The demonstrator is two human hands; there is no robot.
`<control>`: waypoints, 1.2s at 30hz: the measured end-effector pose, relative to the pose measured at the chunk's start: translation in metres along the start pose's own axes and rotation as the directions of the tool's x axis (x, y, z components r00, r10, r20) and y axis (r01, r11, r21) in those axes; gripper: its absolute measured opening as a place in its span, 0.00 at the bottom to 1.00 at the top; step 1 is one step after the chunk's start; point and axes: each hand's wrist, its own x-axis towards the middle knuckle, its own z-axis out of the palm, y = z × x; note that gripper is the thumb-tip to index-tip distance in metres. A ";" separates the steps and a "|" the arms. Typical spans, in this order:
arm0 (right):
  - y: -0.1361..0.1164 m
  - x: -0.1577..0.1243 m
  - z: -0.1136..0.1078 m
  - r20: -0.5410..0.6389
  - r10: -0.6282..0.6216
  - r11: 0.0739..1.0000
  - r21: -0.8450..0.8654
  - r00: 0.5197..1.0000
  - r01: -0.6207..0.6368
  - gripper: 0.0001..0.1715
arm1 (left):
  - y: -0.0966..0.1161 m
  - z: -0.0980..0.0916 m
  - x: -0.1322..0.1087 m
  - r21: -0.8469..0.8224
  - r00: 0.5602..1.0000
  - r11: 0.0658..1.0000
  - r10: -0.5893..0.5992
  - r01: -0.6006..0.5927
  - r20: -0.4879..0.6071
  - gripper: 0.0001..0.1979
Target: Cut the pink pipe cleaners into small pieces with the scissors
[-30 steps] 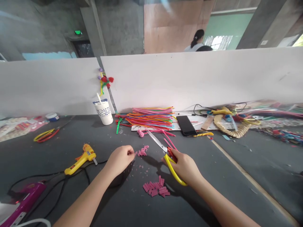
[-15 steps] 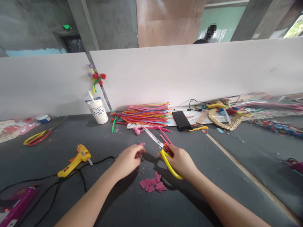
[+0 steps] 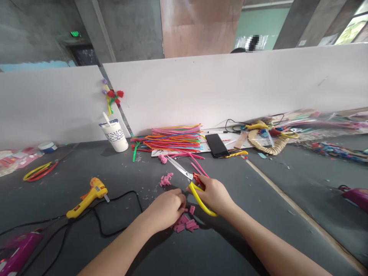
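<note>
My right hand grips scissors by the yellow and red handles, blades pointing up and to the left. My left hand reaches down at the pile of short, darker pink cut pieces, its fingers curled together and covering part of the pile. Whatever lies between those fingertips is hidden. Beyond the left hand sits a small heap of lighter pink trimmed pieces. A fluffy pink ball-shaped piece lies by the scissor tips, close to loose pink pipe cleaners.
A bundle of coloured pipe cleaners and a black phone lie at the back. To the left are a yellow glue gun with its cord, a white cup and yellow-red pliers or scissors handles. A white panel stands behind.
My left hand has moved right and toward me, from the lighter pink heap to the darker pile, its fingers closing. The lighter heap is now uncovered. The view has shifted slightly.
</note>
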 end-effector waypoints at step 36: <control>-0.044 -0.028 -0.002 0.309 -0.054 0.917 0.392 0.950 -0.076 0.09 | 0.012 -0.001 -0.030 -0.878 0.917 0.440 -0.400 0.188 -0.004 0.07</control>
